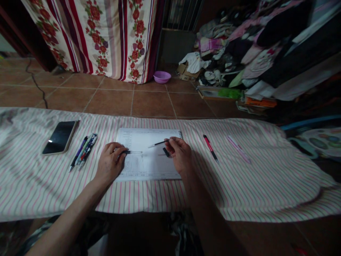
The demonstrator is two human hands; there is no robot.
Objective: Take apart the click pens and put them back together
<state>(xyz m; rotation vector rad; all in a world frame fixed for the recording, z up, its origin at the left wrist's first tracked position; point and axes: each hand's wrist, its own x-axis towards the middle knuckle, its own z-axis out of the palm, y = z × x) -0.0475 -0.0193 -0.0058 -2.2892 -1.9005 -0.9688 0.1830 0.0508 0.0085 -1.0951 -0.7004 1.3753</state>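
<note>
Head view: the left hand (110,161) has its grip pinched on a pen barrel (132,152) over the spiral notebook (149,170). The right hand (181,154) has its grip on the thin refill (157,144). A black cap (166,152) lies beside it. The pen looks to be in pieces.

pink-and-green striped cloth (253,185), white notebook (149,156), red pen (210,147), purple bowl (162,76), floral striped curtain (106,35).

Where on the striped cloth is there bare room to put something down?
Widest bare patch: cloth right of the pink pen. Another runs along the near edge below phone and pen bunch. Narrow strip between red pen and pink pen. Crowded: the sheet, where the left hand holds a clear pen and the right hand a thin pen.
</note>
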